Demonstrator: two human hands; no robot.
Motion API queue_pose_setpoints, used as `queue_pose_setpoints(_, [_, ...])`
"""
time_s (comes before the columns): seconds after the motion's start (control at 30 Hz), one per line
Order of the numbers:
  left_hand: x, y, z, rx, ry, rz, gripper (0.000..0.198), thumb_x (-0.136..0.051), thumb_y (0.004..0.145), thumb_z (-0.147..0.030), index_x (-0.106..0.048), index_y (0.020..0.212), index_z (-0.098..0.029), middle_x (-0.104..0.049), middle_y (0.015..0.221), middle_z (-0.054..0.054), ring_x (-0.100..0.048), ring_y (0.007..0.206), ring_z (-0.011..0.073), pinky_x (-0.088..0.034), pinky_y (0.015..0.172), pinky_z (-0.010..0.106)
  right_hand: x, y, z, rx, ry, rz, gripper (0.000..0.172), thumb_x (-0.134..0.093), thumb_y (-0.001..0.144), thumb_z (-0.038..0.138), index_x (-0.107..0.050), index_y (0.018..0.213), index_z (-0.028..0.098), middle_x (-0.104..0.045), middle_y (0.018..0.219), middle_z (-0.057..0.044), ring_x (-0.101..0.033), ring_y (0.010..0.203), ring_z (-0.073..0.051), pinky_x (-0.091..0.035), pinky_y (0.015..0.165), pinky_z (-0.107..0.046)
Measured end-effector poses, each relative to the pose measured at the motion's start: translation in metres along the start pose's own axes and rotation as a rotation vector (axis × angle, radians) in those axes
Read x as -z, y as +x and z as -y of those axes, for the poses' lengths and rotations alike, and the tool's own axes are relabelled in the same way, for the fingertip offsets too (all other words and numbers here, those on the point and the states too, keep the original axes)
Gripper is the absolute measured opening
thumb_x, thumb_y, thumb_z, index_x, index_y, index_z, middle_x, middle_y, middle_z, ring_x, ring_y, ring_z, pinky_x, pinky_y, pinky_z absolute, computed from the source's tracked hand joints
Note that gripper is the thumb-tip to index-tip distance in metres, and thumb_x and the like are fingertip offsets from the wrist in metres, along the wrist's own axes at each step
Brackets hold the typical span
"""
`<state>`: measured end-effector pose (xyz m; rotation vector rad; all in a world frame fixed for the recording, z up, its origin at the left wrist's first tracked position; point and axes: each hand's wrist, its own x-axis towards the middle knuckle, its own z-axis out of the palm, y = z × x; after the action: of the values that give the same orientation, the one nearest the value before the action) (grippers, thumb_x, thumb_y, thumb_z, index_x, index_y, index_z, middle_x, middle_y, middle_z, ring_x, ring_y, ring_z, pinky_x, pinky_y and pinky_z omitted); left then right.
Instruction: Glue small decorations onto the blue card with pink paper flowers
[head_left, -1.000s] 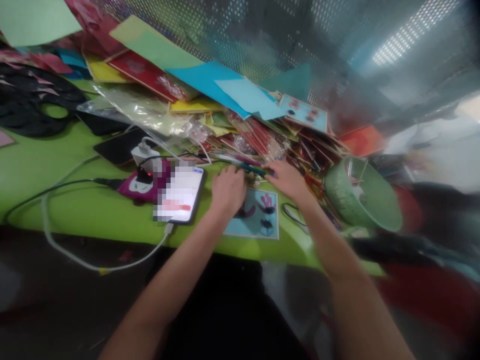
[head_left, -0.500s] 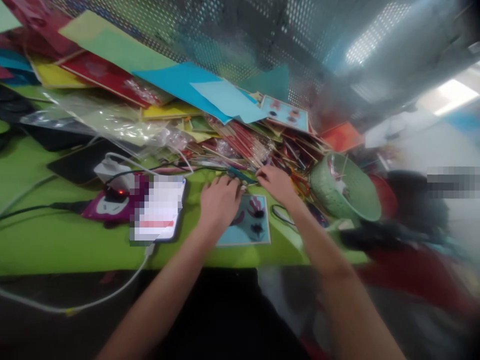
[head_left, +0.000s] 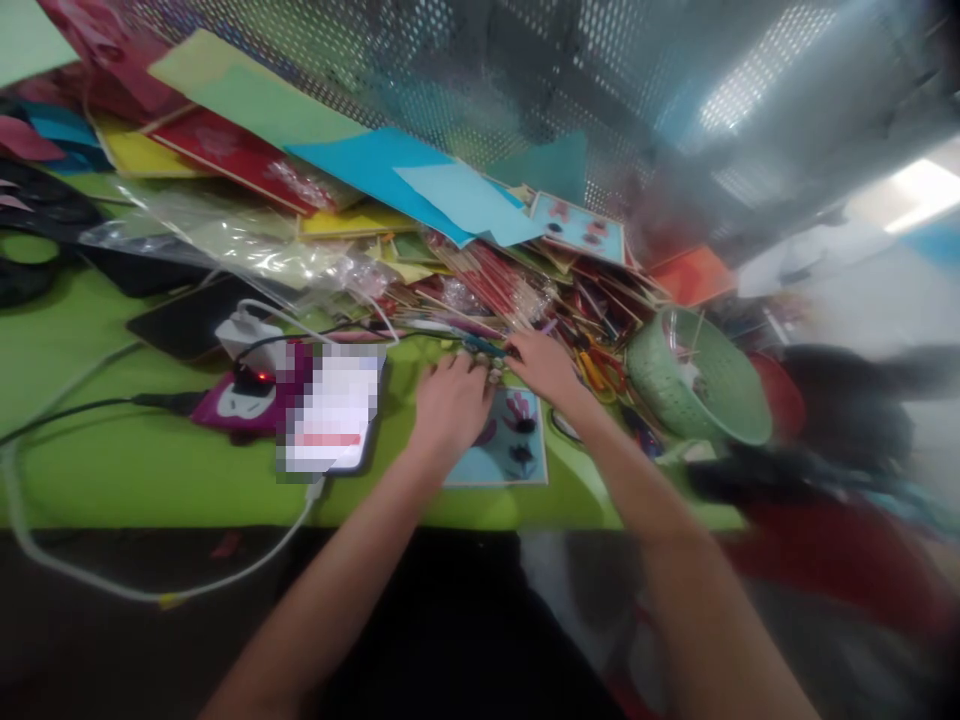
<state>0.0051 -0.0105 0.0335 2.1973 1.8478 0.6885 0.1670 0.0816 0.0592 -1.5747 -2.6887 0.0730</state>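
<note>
My left hand [head_left: 454, 402] lies palm down over the upper left part of a light blue card [head_left: 491, 470]. Its fingers are stretched forward, slightly bent, with small pale bits [head_left: 495, 372] by the fingertips. Dark pink and black shapes [head_left: 522, 425] show on the card's right half; the hand covers much of the left. Just beyond the card's top edge, my right hand [head_left: 544, 366] has its fingers drawn together, and what they hold is hidden. A slim teal object [head_left: 482, 345] lies at both hands' fingertips.
Left of the hands are a lit phone [head_left: 337, 410] on a white cable and a purple power strip [head_left: 251, 395]. Behind lie thin sticks [head_left: 487, 275], coloured sheets [head_left: 375, 165] and plastic wrap [head_left: 262, 235]. A green basket [head_left: 697, 385] and orange-handled scissors [head_left: 596, 375] are to the right.
The whole view has shifted slightly, moving the scene rightward. My right fingertips are a little closer to the left hand and the teal object. The left hand stays on the card.
</note>
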Motion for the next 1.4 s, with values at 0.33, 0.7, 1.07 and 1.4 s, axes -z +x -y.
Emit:
queue_pose_setpoints(0.33, [-0.012, -0.003, 0.002, -0.183, -0.042, 0.057, 0.046, -0.048, 0.097, -0.027, -0.059, 0.141, -0.018, -0.048, 0.158, 0.014, -0.039, 0.148, 0.0337, -0.032, 0.117, 0.061, 0.020, -0.052, -0.073, -0.347, 0.142, -0.139, 0.022, -0.063, 0.086, 0.027, -0.071, 0.104, 0.019, -0.073, 0.095, -0.005, -0.066, 0.083, -0.021, -0.048, 0.079, -0.034])
queue_pose_setpoints(0.7, [-0.001, -0.001, 0.001, -0.015, -0.011, 0.021, 0.037, -0.047, 0.098, -0.030, -0.068, 0.125, -0.015, -0.067, 0.131, 0.018, -0.053, 0.131, 0.0361, -0.036, 0.111, 0.060, 0.009, -0.031, -0.033, 0.028, 0.118, -0.117, 0.022, -0.057, 0.093, 0.018, -0.075, 0.105, 0.019, -0.072, 0.107, -0.009, -0.063, 0.106, -0.026, -0.047, 0.097, -0.038])
queue_pose_setpoints(1.07, [-0.001, -0.002, -0.003, -0.088, -0.025, 0.013, 0.029, -0.051, 0.098, -0.027, -0.074, 0.109, -0.016, -0.072, 0.120, 0.015, -0.059, 0.123, 0.0343, -0.042, 0.108, 0.053, -0.005, -0.008, 0.000, 0.094, 0.257, 0.005, 0.026, -0.060, 0.089, 0.013, -0.077, 0.108, 0.020, -0.076, 0.109, -0.009, -0.067, 0.104, -0.025, -0.049, 0.094, -0.037])
queue_pose_setpoints(1.4, [-0.003, -0.003, -0.002, -0.098, 0.006, 0.035, 0.030, -0.055, 0.096, -0.029, -0.072, 0.116, -0.014, -0.064, 0.138, 0.017, -0.053, 0.134, 0.0351, -0.041, 0.111, 0.056, -0.012, 0.008, -0.007, 0.111, 0.213, 0.028, 0.029, -0.052, 0.086, 0.007, -0.076, 0.099, 0.017, -0.071, 0.108, -0.010, -0.065, 0.104, -0.024, -0.048, 0.095, -0.036])
